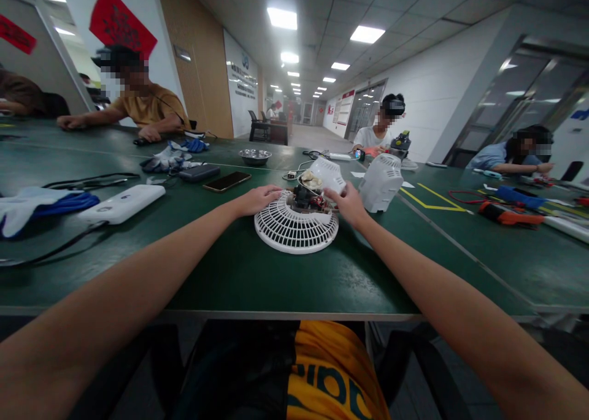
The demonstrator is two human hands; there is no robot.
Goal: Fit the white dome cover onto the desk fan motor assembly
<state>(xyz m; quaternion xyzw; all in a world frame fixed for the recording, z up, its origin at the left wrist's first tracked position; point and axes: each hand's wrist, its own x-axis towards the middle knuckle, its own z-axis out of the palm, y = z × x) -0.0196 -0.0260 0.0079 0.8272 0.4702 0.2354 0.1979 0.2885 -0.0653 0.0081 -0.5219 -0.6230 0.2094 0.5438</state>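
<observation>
Left hand [259, 199]: grip laid over the left rear rim of the white grille [294, 241]; closure cannot be told. Right hand [348, 204]: fingers contact the white slotted cover [327, 175]; grip width cannot be told. The grille lies flat, exposed motor [307, 197] on top. Green tabletop [294, 285] extends to the near edge; a white housing [381, 184] stands beyond the right hand.

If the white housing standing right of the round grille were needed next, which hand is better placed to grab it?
Probably the right hand: it is close beside the white housing, while the left hand is across the round grille, farther away.
</observation>
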